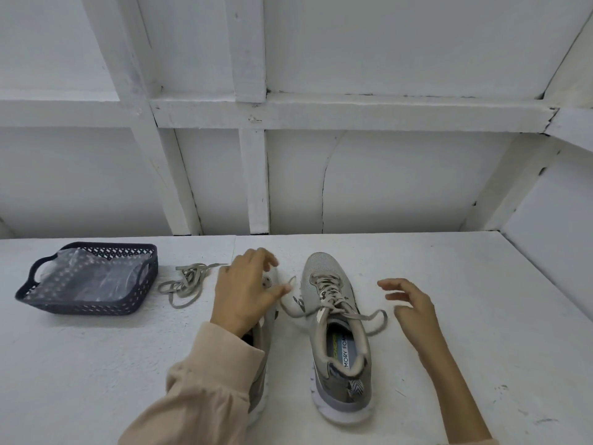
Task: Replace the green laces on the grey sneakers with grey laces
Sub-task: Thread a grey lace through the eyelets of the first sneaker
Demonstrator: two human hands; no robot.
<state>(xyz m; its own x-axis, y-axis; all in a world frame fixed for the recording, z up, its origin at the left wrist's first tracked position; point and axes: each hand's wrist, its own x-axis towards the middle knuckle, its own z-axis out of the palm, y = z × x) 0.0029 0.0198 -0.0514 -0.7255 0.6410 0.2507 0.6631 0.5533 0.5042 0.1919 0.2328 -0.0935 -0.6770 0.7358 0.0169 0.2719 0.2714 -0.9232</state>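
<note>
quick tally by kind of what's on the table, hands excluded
Sneakers: 2, right one in full view, left one mostly hidden under the left arm
Loose lace bundles: 1
Baskets: 1, dark blue
Clear plastic bags: 1, inside the basket
Total: 5

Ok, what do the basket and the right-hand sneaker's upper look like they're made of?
The basket looks like dark blue moulded plastic: rigid perforated lattice walls, cut-out handles, a clear crinkled bag inside. The right-hand sneaker upper looks like grey knit mesh, matte with a fine weave at the toe, over a white, probably foam, sole.
</note>
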